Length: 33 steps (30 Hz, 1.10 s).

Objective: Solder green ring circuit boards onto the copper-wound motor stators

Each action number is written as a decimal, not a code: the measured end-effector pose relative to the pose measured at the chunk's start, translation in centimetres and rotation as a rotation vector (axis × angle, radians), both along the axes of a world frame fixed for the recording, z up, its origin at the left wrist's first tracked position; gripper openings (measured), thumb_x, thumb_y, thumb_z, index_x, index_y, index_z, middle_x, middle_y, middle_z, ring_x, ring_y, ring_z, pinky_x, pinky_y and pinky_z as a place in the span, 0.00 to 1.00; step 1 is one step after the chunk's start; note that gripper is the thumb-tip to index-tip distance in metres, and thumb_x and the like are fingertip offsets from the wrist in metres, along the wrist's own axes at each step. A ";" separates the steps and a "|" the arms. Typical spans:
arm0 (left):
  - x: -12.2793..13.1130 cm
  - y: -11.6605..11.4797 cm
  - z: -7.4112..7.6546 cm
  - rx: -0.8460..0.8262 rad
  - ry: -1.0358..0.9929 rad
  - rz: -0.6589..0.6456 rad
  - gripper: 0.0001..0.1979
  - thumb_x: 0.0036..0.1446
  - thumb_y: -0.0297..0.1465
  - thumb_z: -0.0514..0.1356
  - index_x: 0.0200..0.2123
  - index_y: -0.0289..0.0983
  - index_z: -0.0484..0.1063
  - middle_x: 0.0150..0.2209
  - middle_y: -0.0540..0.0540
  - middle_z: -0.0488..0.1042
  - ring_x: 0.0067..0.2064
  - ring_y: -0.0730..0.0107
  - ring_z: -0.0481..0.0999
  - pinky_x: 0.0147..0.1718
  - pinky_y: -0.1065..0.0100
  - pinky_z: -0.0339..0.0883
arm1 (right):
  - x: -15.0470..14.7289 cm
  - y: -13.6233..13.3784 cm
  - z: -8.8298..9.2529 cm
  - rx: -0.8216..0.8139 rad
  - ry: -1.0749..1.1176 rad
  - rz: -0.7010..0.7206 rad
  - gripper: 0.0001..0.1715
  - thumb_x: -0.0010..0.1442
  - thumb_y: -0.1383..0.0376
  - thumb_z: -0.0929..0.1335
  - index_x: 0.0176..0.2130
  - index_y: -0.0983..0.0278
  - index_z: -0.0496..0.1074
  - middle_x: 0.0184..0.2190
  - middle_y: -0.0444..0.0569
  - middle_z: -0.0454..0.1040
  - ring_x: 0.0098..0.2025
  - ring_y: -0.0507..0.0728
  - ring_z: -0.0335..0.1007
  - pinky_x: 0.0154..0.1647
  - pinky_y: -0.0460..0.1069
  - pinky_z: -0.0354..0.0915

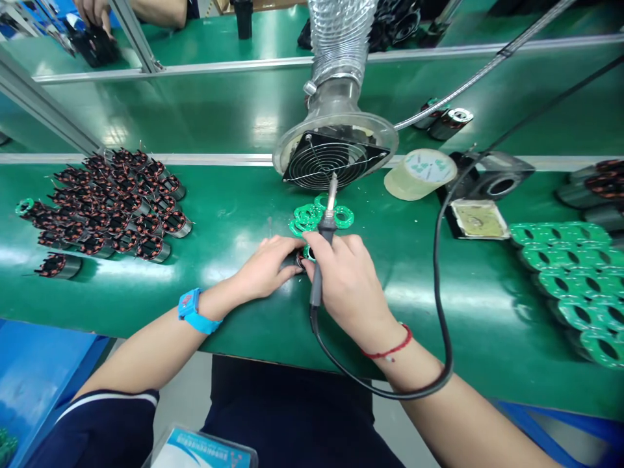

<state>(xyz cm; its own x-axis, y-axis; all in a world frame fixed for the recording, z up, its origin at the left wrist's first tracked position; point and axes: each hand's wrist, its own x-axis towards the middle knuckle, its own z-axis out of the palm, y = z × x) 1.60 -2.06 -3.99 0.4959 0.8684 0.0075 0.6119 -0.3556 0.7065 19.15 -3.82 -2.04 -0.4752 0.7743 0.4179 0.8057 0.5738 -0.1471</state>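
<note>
My left hand point(267, 266) is closed around a small dark motor stator point(295, 261) with a green ring board on top, held on the green bench. My right hand point(347, 281) grips a soldering iron point(325, 227), its tip pointing up and away towards the fan guard, and its fingers also touch the stator. Its black cable point(441, 286) loops off my right forearm. A few loose green ring boards point(312, 216) lie just beyond my hands.
A fume extractor point(336, 153) with a ribbed hose stands behind my hands. Several copper-wound stators point(114, 205) are massed at left. Finished stators with green boards point(570, 273) fill the right. A tape roll point(422, 172), an iron stand point(492, 175) and a sponge tray point(476, 220) sit at right. Another person's hand point(92, 12) is at the far left.
</note>
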 end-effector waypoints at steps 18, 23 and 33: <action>1.4 -1.3 0.2 0.249 -0.054 0.078 0.16 0.65 0.36 0.53 0.53 0.36 0.66 0.53 0.38 0.73 0.55 0.56 0.73 0.54 0.53 0.70 | 0.6 -2.3 -1.6 -0.349 0.439 -0.033 0.25 0.65 0.70 0.61 0.60 0.61 0.62 0.54 0.54 0.73 0.56 0.61 0.63 0.52 0.57 0.64; 1.7 -1.1 0.0 0.356 0.034 0.062 0.16 0.66 0.36 0.52 0.52 0.35 0.68 0.50 0.39 0.75 0.51 0.57 0.76 0.49 0.56 0.74 | 0.6 -2.0 -2.5 -0.261 0.515 -0.041 0.23 0.65 0.70 0.61 0.59 0.61 0.63 0.48 0.54 0.75 0.47 0.61 0.65 0.48 0.57 0.67; -0.4 0.0 0.6 0.359 0.137 -0.105 0.19 0.67 0.41 0.51 0.53 0.43 0.74 0.56 0.43 0.74 0.53 0.60 0.78 0.49 0.62 0.76 | 0.7 -1.7 -2.6 -0.272 0.592 -0.117 0.24 0.60 0.72 0.62 0.56 0.64 0.64 0.39 0.49 0.76 0.40 0.57 0.68 0.47 0.55 0.67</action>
<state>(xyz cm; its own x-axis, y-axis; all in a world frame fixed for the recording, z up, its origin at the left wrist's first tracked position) 1.20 -2.03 -3.34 0.5993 0.7670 0.2293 0.6389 -0.6308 0.4402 19.85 -5.52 -4.67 -0.1317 0.9215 0.3653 0.5989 0.3676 -0.7115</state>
